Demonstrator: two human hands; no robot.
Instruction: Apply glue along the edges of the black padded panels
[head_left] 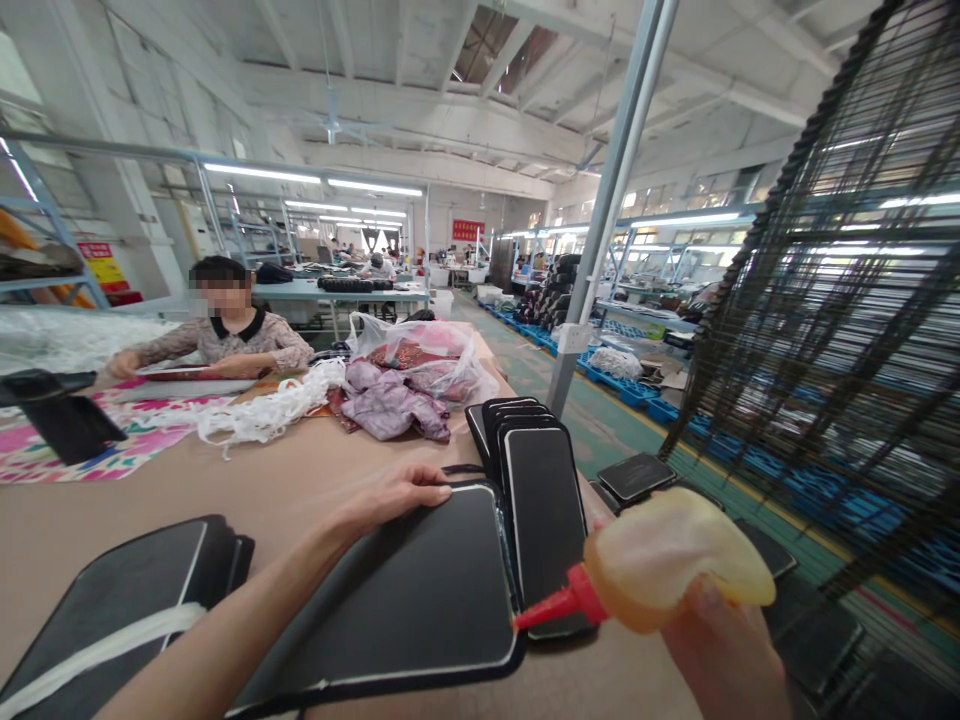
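Note:
My right hand (720, 630) is wrapped round a yellowish squeeze bottle (675, 560) with a red nozzle. The nozzle tip meets the right edge of a large black panel (405, 600) with rounded corners. A pale line runs along the panel's rim, glossy on the right side. My left hand (409, 492) grips the far edge of this panel, thumb on top and fingers curled over the edge. Just beyond lies a fanned stack of smaller black panels (544, 490) with the same pale outline.
At the left is a stack of black panels (112, 590) tied with a white strip. White strips (292, 400) and a plastic bag of cloth (420, 365) lie farther back, near a seated person (232, 330). A metal post (607, 210) and wire rack (817, 260) stand right.

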